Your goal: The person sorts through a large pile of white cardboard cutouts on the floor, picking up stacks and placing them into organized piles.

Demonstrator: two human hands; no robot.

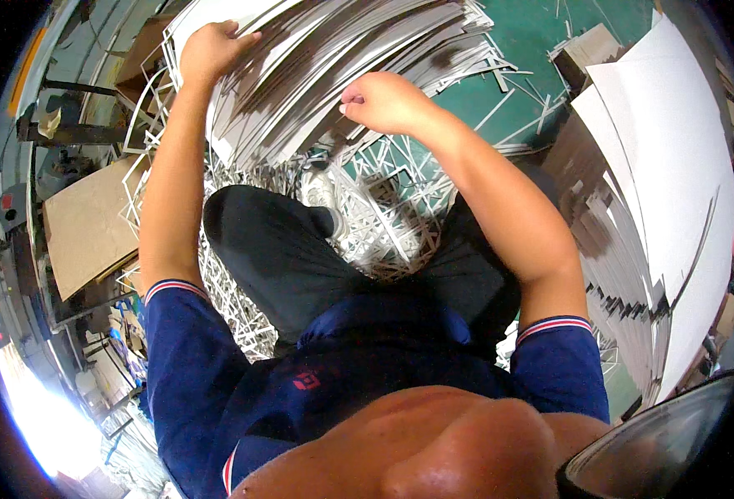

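A tall stack of white card sheets (317, 68) stands before me, its many layers fanned and uneven along the sides. Over the stack's left part is my left hand (212, 53), thumb held apart from the fingers, with nothing visible between them. My right hand (389, 103) hovers at the near right side of the same stack. Its fingers curl in towards the thumb, and whether something thin is pinched there cannot be made out. Thin white offcut strips (398, 218) lie heaped between my legs, around a white shoe (320, 193).
A second stack of large white sheets (660, 125) rises at my right. Loose strips (516, 112) litter the green floor (467, 118). At the left are a brown cardboard sheet (92, 224) and a dark metal frame (80, 133). A small cardboard box (588, 50) sits at the far right.
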